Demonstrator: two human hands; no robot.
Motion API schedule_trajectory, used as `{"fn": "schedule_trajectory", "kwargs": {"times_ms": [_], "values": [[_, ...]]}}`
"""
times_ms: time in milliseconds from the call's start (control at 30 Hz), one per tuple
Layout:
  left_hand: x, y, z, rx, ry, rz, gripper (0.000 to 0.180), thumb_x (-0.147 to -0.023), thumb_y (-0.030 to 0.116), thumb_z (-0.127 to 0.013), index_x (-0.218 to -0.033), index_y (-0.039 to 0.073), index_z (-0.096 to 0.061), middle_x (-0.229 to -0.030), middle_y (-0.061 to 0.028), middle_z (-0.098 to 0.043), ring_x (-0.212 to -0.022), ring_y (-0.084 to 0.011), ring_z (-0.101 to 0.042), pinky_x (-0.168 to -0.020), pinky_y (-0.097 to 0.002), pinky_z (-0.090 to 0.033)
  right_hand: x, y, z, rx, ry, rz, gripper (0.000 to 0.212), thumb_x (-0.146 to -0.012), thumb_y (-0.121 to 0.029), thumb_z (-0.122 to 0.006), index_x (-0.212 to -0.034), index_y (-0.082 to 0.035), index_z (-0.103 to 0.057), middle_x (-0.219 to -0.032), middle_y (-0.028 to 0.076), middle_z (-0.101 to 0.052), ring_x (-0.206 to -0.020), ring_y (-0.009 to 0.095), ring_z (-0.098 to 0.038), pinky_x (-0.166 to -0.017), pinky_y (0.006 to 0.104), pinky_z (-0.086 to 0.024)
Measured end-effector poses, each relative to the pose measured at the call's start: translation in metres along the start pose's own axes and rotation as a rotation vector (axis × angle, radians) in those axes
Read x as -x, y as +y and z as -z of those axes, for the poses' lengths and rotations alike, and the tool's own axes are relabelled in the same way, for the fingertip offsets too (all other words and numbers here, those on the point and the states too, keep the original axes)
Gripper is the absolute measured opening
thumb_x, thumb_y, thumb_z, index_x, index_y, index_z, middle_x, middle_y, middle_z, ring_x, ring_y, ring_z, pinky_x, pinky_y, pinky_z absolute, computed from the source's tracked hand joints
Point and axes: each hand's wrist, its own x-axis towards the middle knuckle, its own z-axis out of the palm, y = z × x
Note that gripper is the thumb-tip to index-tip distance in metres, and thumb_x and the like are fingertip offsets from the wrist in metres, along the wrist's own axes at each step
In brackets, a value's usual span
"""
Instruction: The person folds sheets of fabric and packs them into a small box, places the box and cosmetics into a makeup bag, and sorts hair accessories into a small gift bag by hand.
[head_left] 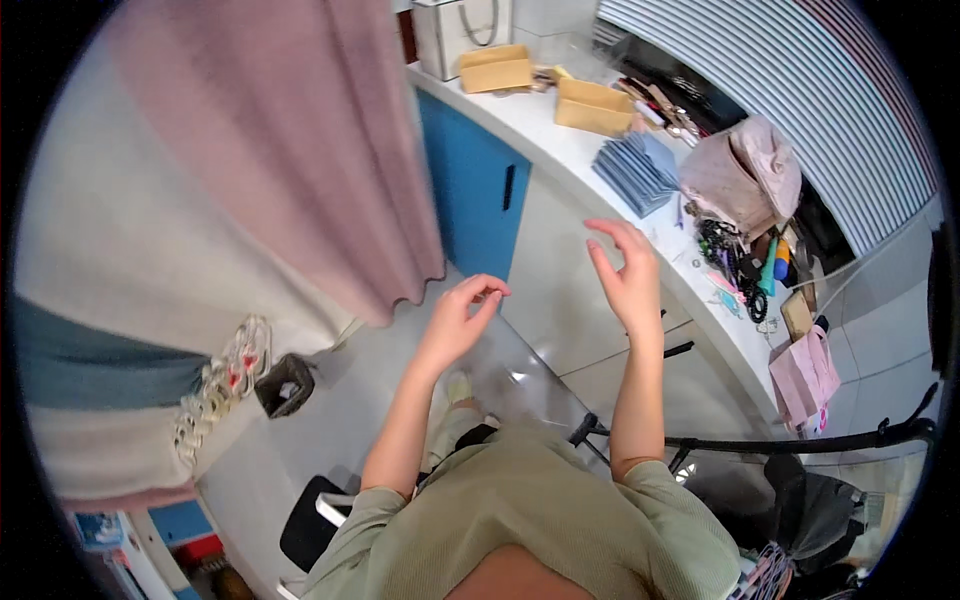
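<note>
My left hand (459, 318) is in the air above the floor, left of the counter. Its fingers are loosely bent with the thumb tip close to them, and I see nothing in it. Further right and higher, my right hand (630, 275) is raised in front of the white counter (680, 262), thumb and fingers apart and bare of any object. Nearest to it on the countertop lie folded blue-grey cloth-like pieces in a stack (636, 176). Both hands appear apart from everything around them.
Two tan boxes (592, 108), a pink bag (745, 175) and cluttered small items crowd the counter. Below it are a blue cabinet door (470, 185) and white drawers. A pink curtain (300, 140), shoes (240, 360) and a dark bin (285, 388) stand left. A black bar (800, 443) crosses lower right.
</note>
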Motion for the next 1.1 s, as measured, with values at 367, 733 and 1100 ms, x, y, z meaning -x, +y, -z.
{"fn": "schedule_trajectory", "kwargs": {"times_ms": [367, 733, 1100], "values": [[-0.208, 0.002, -0.035, 0.074, -0.217, -0.366, 0.023, -0.089, 0.006, -0.062, -0.113, 0.008, -0.064, -0.117, -0.0093, -0.066, -0.106, -0.0264, -0.064, -0.089, -0.033, -0.05, -0.057, 0.088, 0.031, 0.22, 0.358, -0.182, 0.037, -0.083, -0.017, -0.072, -0.117, -0.005, -0.065, -0.12, 0.013, -0.065, -0.115, 0.032, -0.059, -0.1, 0.0384, -0.044], [-0.329, 0.017, -0.081, 0.068, -0.495, -0.671, 0.056, -0.076, 0.005, -0.078, -0.129, 0.006, -0.058, -0.133, -0.0121, -0.058, -0.124, -0.0279, -0.056, -0.105, -0.0371, -0.043, -0.072, 0.075, 0.039, 0.175, 0.208, -0.45, 0.033, -0.081, -0.017, -0.075, -0.11, -0.003, -0.07, -0.109, 0.015, -0.07, -0.1, 0.031, -0.067, -0.089, 0.0344, -0.051], [-0.356, 0.02, -0.092, 0.095, -0.707, -0.512, 0.045, -0.08, 0.002, -0.075, -0.124, 0.006, -0.063, -0.124, -0.008, -0.064, -0.117, -0.0206, -0.059, -0.101, -0.0332, -0.046, -0.089, 0.093, 0.044, 0.415, 0.253, -0.283, 0.01, -0.086, -0.011, -0.068, -0.093, -0.005, -0.073, -0.088, 0.011, -0.072, -0.074, 0.029, -0.069, -0.064, 0.0346, -0.055]]}}
